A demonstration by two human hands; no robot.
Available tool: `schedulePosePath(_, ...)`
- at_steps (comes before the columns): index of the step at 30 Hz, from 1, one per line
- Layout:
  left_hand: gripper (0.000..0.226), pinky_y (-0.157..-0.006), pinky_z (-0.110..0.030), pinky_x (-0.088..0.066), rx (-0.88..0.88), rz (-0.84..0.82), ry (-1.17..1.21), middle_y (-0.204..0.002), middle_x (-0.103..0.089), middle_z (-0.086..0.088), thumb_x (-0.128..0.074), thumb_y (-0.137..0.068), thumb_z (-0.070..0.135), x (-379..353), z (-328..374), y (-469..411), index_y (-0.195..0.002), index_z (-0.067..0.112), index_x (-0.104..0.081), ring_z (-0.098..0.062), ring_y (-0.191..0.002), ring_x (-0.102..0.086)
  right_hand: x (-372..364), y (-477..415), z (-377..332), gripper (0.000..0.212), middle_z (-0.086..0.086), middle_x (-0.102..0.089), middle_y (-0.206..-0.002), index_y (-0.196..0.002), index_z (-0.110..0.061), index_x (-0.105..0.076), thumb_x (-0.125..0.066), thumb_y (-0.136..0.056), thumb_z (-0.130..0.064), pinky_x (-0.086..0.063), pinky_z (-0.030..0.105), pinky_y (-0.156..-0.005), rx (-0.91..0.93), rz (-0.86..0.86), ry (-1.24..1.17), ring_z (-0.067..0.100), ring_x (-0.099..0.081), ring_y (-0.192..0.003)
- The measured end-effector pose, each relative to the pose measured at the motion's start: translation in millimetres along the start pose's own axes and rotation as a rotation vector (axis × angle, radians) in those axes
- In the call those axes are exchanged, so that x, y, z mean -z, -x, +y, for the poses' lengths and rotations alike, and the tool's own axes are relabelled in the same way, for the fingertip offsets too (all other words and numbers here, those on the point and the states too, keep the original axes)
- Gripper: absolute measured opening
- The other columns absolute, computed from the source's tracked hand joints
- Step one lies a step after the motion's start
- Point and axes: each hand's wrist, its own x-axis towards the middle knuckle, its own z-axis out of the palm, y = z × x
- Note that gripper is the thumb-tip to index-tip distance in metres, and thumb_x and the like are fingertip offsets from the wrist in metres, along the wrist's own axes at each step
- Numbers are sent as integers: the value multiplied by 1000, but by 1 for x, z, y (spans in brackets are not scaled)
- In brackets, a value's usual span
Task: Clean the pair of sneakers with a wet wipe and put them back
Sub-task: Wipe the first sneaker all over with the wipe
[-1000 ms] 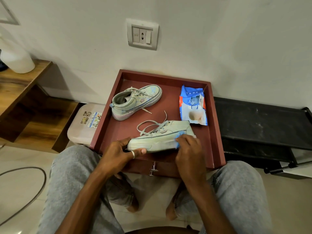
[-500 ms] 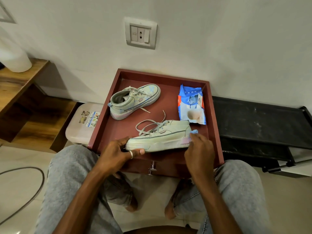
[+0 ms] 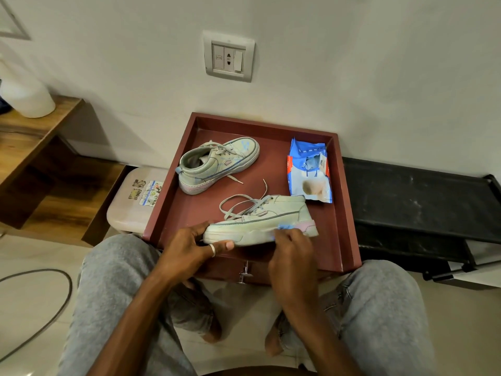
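Two pale green sneakers lie in a dark red tray (image 3: 348,213). The near sneaker (image 3: 268,215) lies on its side along the tray's front, toe to the left. My left hand (image 3: 189,246) grips its toe end, thumb under the sole. My right hand (image 3: 291,252) presses a blue wet wipe (image 3: 286,227) against the sole's side near the pink heel. The other sneaker (image 3: 217,164) rests at the back left of the tray, untouched. A blue wet wipe pack (image 3: 309,172) lies open at the tray's back right.
The tray rests on a pale stool (image 3: 127,207) by a white wall with a switch plate (image 3: 229,57). A black shoe rack (image 3: 417,202) stands to the right, wooden shelves (image 3: 32,147) to the left. My knees in grey trousers flank the tray's front. A cable (image 3: 40,321) lies on the floor.
My right hand has slid the wipe from the heel end back leftward along the sole's side. My left hand keeps its grip on the toe.
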Motion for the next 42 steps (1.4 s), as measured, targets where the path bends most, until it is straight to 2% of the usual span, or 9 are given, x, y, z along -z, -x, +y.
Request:
schedulePosePath(3,47,-75,-48,-62,17,-7,0,-104,-78,17,-86,-77,47,1,0,1,-121,41,-72,-9,-93,-75,0,-3,3,38,12,-70,-99,-108,-4,-74,-74,-72,9,-56,32,-74,57,-19,-22,27,-66,-88)
schedulePosePath(5,44,-76,-31,-60,-5,-1,11,-99,-78,18,-85,-80,37,0,0,0,-122,34,-73,0,-84,-73,6,-16,19,31,12,-72,-98,-108,-4,-73,-74,-78,5,-54,30,-69,-18,4,-74,27,-67,-85)
schedulePosePath(8,40,-59,-8,-48,-13,-16,46,-80,-75,20,-82,-84,18,-3,0,-1,-122,21,-73,10,-58,-62,16,-32,43,29,13,-72,-98,-111,-3,-72,-75,-82,-2,-55,33,-67,-121,41,-52,27,-67,-84)
schedulePosePath(12,40,-54,-5,-44,1,-36,67,-68,-71,19,-82,-84,13,-2,1,-1,-123,17,-72,10,-52,-58,19,-43,69,26,13,-73,-103,-114,-7,-72,-68,-89,-7,-52,30,-72,-278,16,-73,28,-68,-92)
schedulePosePath(14,41,-56,-5,-44,0,-34,58,-72,-73,19,-82,-83,14,-2,3,0,-122,19,-73,10,-54,-60,19,-43,69,25,11,-73,-106,-115,-8,-72,-64,-91,-7,-48,25,-73,-345,20,-110,26,-68,-95)
schedulePosePath(17,39,-63,-8,-50,-6,-15,30,-89,-78,19,-83,-81,19,-2,4,1,-119,25,-73,7,-68,-68,16,-30,45,26,15,-72,-102,-112,-3,-72,-68,-87,-3,-53,31,-72,-238,65,-50,30,-68,-91)
schedulePosePath(23,36,-59,-4,-45,-7,-13,32,-78,-75,24,-82,-84,14,-4,3,-1,-117,24,-73,12,-60,-62,-6,-1,0,29,13,-68,-92,-106,-2,-73,-74,-78,4,-59,35,-66,2,27,4,27,-65,-81)
schedulePosePath(32,35,-60,-3,-45,-16,-3,39,-77,-74,25,-81,-84,14,-5,2,-2,-114,28,-73,11,-62,-63,-9,0,3,30,13,-68,-97,-109,-3,-73,-72,-80,4,-57,33,-70,50,65,30,26,-64,-87)
schedulePosePath(42,37,-78,-2,-48,-31,-25,-2,-92,-69,41,-82,-83,22,-5,2,1,-116,32,-69,14,-96,-67,-5,-3,6,30,10,-68,-99,-112,-5,-72,-73,-82,0,-59,31,-73,54,35,4,23,-64,-89)
